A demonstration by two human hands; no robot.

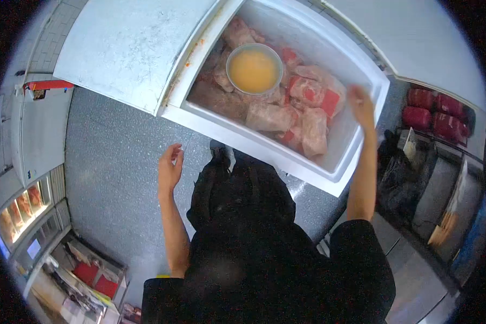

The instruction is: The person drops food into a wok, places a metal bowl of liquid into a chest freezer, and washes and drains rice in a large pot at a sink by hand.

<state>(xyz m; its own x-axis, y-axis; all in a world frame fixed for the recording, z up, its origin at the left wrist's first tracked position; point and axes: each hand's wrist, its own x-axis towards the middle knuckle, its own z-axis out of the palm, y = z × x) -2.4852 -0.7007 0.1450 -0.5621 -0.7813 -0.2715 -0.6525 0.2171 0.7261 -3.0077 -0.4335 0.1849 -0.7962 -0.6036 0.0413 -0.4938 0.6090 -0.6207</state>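
Note:
My left hand (pixel 170 168) hangs in the air over the floor, in front of the chest freezer (pixel 329 181). Its fingers are loosely curved and apart, with nothing in them. At the freezer's right inner wall is my right hand (pixel 362 105), smeared by motion, so its fingers do not show clearly. Close to it lie frosty plastic-wrapped packs (pixel 314 89) with red labels. A round metal bowl (pixel 254 69) of yellowish liquid or frozen content rests on the packs toward the left. Neither hand touches the bowl.
A scuffed white lid (pixel 129 48) covers the left part of the freezer. Dark red packs (pixel 434 116) sit to the right, near shelving and black bags (pixel 402 173). Grey speckled floor (pixel 113 146) extends left toward a white cabinet (pixel 44 129) and a lit display (pixel 24 208).

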